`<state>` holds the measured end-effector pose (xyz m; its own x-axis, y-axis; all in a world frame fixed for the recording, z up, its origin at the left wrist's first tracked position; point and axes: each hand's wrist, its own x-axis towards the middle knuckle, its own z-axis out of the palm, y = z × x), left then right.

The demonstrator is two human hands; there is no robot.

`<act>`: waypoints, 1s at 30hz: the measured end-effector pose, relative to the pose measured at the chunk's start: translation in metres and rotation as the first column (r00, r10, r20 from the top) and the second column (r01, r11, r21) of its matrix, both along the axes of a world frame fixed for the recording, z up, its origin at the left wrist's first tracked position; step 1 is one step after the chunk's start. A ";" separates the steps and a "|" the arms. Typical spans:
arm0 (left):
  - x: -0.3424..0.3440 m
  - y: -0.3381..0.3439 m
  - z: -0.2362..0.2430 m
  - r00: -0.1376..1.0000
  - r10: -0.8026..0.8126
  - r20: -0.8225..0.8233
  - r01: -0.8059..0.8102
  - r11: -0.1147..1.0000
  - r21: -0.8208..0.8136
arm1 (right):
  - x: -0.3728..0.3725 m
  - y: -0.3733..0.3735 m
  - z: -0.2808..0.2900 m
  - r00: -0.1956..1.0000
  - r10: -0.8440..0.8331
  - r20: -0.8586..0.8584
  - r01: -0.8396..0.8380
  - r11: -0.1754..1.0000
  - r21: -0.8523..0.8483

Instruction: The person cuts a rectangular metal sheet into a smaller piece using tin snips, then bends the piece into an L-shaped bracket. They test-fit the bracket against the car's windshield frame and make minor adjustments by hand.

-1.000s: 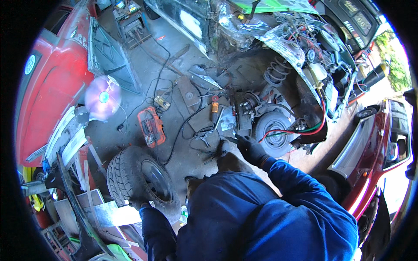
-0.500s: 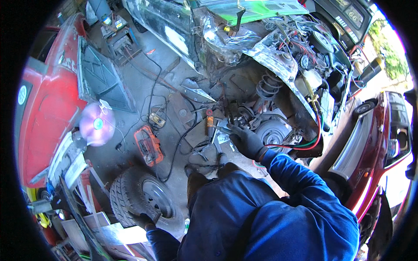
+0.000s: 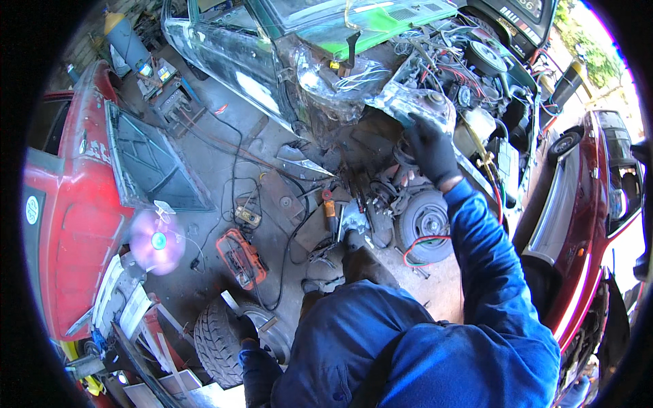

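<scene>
My right hand, in a dark glove, reaches forward with its fingers stretched against the bare metal edge of the wheel arch on the green car. Just below it are the coil spring, partly hidden by the hand, and the hub parts. My left hand, also gloved, is closed round a metal strip beside the loose tyre. The strip's ends show on either side of the fingers. An orange-and-black angle grinder lies on the floor near my feet.
A red car body and a spinning fan stand at the left. An orange tool tray, black cables and a smaller wheel lie on the floor. Red and green hoses hang at the right. A dark red car stands beyond.
My right hand has moved up and forward from near the grinder to the wheel arch edge. My left hand has risen slightly with the strip. My view has shifted a little.
</scene>
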<state>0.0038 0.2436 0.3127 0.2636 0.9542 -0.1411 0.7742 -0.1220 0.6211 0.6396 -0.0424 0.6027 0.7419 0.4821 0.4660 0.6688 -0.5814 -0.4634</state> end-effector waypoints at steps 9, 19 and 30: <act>0.175 -0.019 0.049 0.987 -0.130 0.091 0.120 0.987 0.107 | 0.249 0.075 -0.018 0.994 -0.046 0.101 0.088 0.887 -0.453; 0.309 -0.052 0.109 0.946 -0.263 0.188 0.245 0.963 0.115 | 0.233 0.113 -0.009 0.971 0.236 0.035 -0.238 0.953 0.189; 0.416 -0.078 0.148 0.731 -0.641 0.234 0.614 0.768 0.185 | -0.024 0.054 -0.083 0.398 0.622 -0.674 -0.650 0.710 0.271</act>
<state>0.4197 0.1656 0.4604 0.8205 0.5623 0.1034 0.3061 -0.5848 0.7512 0.6155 0.0114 0.5200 0.2835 0.9577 -0.0496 0.3443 -0.1500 -0.9268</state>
